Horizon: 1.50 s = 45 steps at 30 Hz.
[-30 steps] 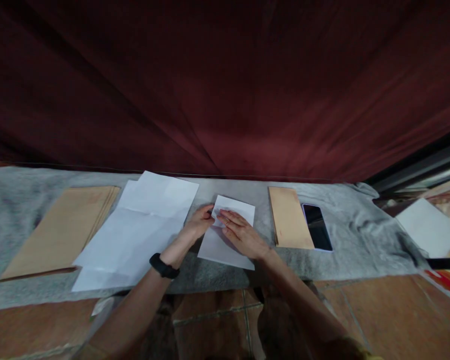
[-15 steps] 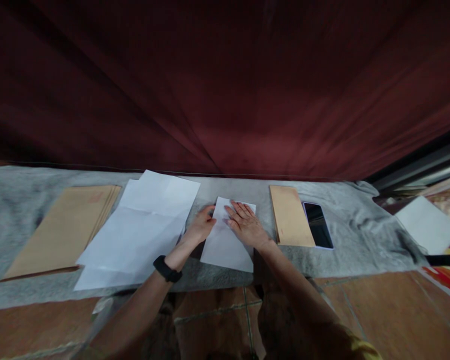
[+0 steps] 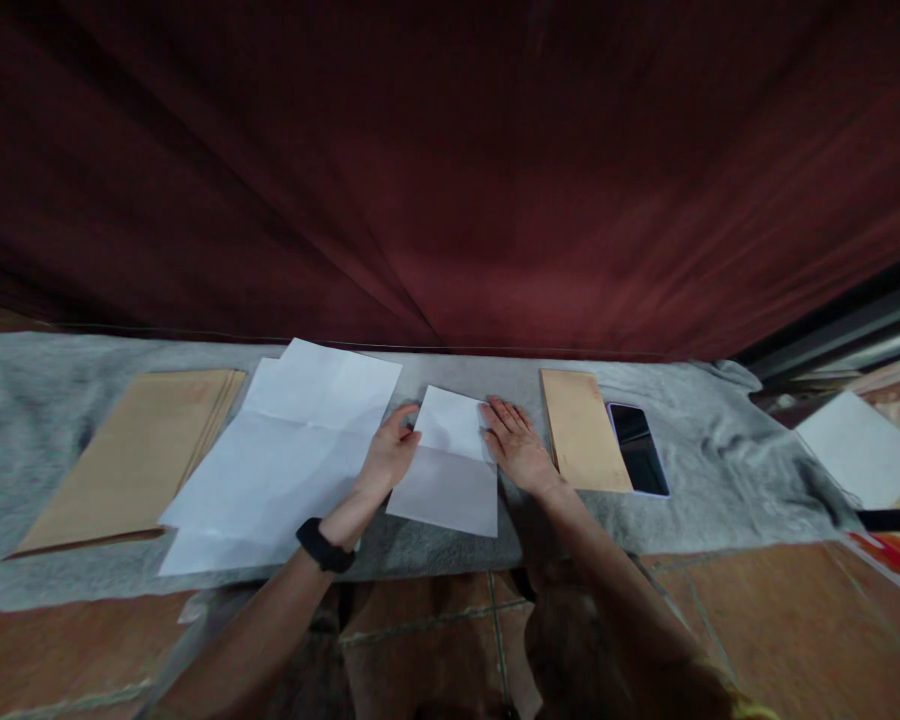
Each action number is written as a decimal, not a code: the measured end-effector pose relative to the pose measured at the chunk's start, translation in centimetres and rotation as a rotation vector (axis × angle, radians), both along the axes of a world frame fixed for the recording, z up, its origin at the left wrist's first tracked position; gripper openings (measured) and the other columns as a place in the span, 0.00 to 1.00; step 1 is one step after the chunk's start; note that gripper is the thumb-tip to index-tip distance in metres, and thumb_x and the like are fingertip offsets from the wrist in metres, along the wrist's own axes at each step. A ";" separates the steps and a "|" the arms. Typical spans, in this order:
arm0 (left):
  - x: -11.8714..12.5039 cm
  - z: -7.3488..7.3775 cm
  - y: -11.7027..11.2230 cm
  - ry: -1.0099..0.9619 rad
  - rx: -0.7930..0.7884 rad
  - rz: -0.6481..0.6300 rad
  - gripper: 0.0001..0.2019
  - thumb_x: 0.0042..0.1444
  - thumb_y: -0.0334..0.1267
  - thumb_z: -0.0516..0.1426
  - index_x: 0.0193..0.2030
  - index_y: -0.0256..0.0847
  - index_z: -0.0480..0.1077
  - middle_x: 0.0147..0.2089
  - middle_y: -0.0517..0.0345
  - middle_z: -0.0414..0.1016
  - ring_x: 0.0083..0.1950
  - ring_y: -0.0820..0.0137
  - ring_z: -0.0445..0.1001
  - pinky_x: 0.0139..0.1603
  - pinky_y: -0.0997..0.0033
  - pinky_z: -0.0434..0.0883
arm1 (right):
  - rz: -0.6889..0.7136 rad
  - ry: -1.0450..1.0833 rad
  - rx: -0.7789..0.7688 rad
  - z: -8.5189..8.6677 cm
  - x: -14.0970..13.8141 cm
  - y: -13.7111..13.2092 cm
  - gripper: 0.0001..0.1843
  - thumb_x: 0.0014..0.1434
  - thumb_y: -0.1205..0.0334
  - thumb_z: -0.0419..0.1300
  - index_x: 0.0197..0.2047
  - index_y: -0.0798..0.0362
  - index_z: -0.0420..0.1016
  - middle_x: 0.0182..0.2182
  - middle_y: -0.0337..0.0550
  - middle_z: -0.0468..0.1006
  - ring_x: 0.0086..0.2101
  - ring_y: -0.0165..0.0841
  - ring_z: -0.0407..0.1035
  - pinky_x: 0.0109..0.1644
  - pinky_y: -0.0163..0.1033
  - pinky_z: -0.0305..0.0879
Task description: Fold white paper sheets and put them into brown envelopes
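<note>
A white sheet of paper [image 3: 450, 490] lies in front of me with a crease across its middle; its upper half looks brighter than the lower. At its left edge, my left hand [image 3: 390, 452] has the thumb over the border and the fingers curled beside it, pinching the sheet. My right hand [image 3: 519, 445] rests flat along the upper right edge, fingers stretched out. Larger white sheets [image 3: 285, 450], also creased, lie overlapping just left of my left hand. A small stack of brown envelopes [image 3: 585, 430] is to the right of my right hand.
Large brown envelopes [image 3: 127, 460] are stacked at the far left. A phone [image 3: 637, 450] lies against the small envelopes. Everything rests on a grey cloth [image 3: 727, 460], with a dark red curtain [image 3: 450, 200] behind. A white square item [image 3: 862, 450] is at far right.
My right hand has slid right, off the middle of the sheet to its edge. The left hand and the sheet have shifted slightly left, and the crease now shows.
</note>
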<state>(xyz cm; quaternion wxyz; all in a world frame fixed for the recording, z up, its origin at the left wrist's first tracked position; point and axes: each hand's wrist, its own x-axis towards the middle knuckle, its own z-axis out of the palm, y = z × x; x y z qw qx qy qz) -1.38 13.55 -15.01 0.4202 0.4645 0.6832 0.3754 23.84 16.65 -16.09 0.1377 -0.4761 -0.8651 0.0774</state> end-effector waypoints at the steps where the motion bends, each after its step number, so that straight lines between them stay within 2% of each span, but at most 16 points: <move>1: -0.3 0.0 0.0 -0.004 0.023 0.027 0.26 0.52 0.31 0.56 0.60 0.39 0.69 0.26 0.64 0.72 0.24 0.70 0.69 0.28 0.72 0.65 | 0.009 0.025 -0.001 0.1 0.2 -0.1 0.28 0.73 0.61 0.48 0.73 0.54 0.57 0.72 0.51 0.57 0.71 0.42 0.52 0.74 0.55 0.50; 5: -1.0 0.2 -0.3 -0.012 0.104 0.124 0.27 0.51 0.32 0.56 0.61 0.38 0.69 0.26 0.65 0.71 0.25 0.71 0.67 0.29 0.72 0.65 | 0.139 0.108 -0.023 0.8 0.9 -0.9 0.34 0.66 0.72 0.51 0.74 0.50 0.56 0.73 0.47 0.56 0.71 0.39 0.50 0.74 0.54 0.52; 9: -1.1 0.4 -0.6 -0.071 0.096 0.137 0.27 0.52 0.34 0.57 0.61 0.37 0.68 0.26 0.65 0.71 0.23 0.73 0.64 0.28 0.74 0.63 | 0.285 0.138 -0.059 1.9 1.0 -1.9 0.41 0.58 0.79 0.52 0.72 0.45 0.60 0.73 0.41 0.56 0.71 0.38 0.50 0.74 0.55 0.51; 15: -0.7 -0.2 -0.7 0.010 0.039 0.131 0.30 0.54 0.33 0.56 0.65 0.36 0.64 0.27 0.64 0.71 0.25 0.71 0.68 0.30 0.72 0.67 | 0.428 0.130 -0.214 3.2 0.6 -3.0 0.41 0.52 0.82 0.53 0.66 0.43 0.71 0.67 0.41 0.68 0.66 0.35 0.62 0.73 0.52 0.54; 20: -0.5 0.7 -1.4 0.219 0.051 0.018 0.28 0.58 0.32 0.54 0.66 0.37 0.64 0.33 0.59 0.75 0.33 0.67 0.75 0.41 0.67 0.73 | 0.410 0.145 -0.255 3.0 0.7 -3.2 0.40 0.51 0.83 0.52 0.63 0.43 0.74 0.67 0.40 0.68 0.65 0.35 0.63 0.73 0.52 0.55; 24: -0.4 1.9 -2.9 0.447 0.158 -0.040 0.27 0.62 0.31 0.51 0.68 0.36 0.63 0.48 0.47 0.77 0.49 0.60 0.77 0.56 0.59 0.73 | 0.379 0.195 -0.290 2.9 1.0 -2.9 0.34 0.56 0.81 0.55 0.61 0.45 0.76 0.64 0.42 0.73 0.64 0.36 0.66 0.71 0.51 0.59; 26: -0.8 2.0 -3.7 0.500 0.262 -0.117 0.28 0.59 0.24 0.48 0.65 0.39 0.68 0.59 0.45 0.73 0.60 0.60 0.73 0.65 0.57 0.68 | 0.365 0.216 -0.307 2.9 1.1 -2.8 0.31 0.58 0.79 0.57 0.60 0.44 0.78 0.63 0.42 0.74 0.63 0.37 0.67 0.70 0.50 0.61; 28: -1.5 1.9 -4.3 0.479 0.308 -0.285 0.32 0.53 0.18 0.47 0.60 0.43 0.74 0.65 0.50 0.70 0.66 0.62 0.68 0.70 0.58 0.65 | 0.347 0.241 -0.324 2.9 1.2 -2.7 0.28 0.60 0.77 0.58 0.59 0.43 0.78 0.62 0.41 0.75 0.63 0.37 0.67 0.69 0.50 0.62; 31: -2.9 1.7 -4.8 0.362 0.242 -0.565 0.35 0.48 0.15 0.49 0.58 0.48 0.76 0.67 0.56 0.71 0.68 0.65 0.68 0.71 0.59 0.64 | 0.342 0.297 -0.368 2.9 1.3 -2.5 0.24 0.64 0.73 0.59 0.59 0.43 0.78 0.60 0.40 0.77 0.62 0.36 0.68 0.68 0.49 0.64; 33: -3.5 1.8 -5.0 0.273 0.191 -0.652 0.34 0.48 0.17 0.53 0.59 0.51 0.76 0.68 0.57 0.70 0.69 0.64 0.67 0.71 0.58 0.64 | 0.339 0.340 -0.398 2.8 1.4 -2.3 0.20 0.66 0.69 0.59 0.58 0.43 0.79 0.58 0.40 0.78 0.61 0.36 0.70 0.67 0.48 0.65; 36: -3.6 2.1 -5.0 0.176 0.159 -0.613 0.23 0.54 0.30 0.60 0.56 0.49 0.78 0.67 0.55 0.72 0.69 0.61 0.68 0.70 0.56 0.64 | 0.302 0.400 -0.436 2.6 1.3 -2.0 0.15 0.67 0.61 0.60 0.55 0.45 0.81 0.56 0.42 0.80 0.58 0.38 0.72 0.65 0.48 0.67; 39: -3.0 2.2 -4.8 0.135 0.112 -0.469 0.15 0.59 0.43 0.59 0.51 0.45 0.80 0.56 0.53 0.81 0.59 0.58 0.77 0.62 0.59 0.71 | 0.193 0.440 -0.500 2.1 1.1 -1.8 0.14 0.68 0.54 0.59 0.51 0.47 0.82 0.50 0.43 0.84 0.51 0.40 0.77 0.58 0.48 0.72; 42: -2.3 1.9 -4.5 0.169 0.045 -0.321 0.15 0.59 0.48 0.58 0.46 0.44 0.81 0.44 0.55 0.85 0.45 0.59 0.80 0.49 0.65 0.75 | 0.029 0.490 -0.499 1.5 0.7 -1.6 0.16 0.67 0.51 0.57 0.47 0.49 0.83 0.42 0.43 0.86 0.43 0.41 0.79 0.51 0.47 0.75; 45: -1.8 1.7 -4.0 0.224 0.053 -0.199 0.15 0.58 0.49 0.57 0.40 0.42 0.80 0.38 0.54 0.84 0.39 0.61 0.79 0.43 0.67 0.73 | -0.050 0.556 -0.462 1.1 0.1 -1.3 0.17 0.67 0.51 0.56 0.47 0.51 0.81 0.43 0.45 0.85 0.45 0.42 0.78 0.51 0.47 0.73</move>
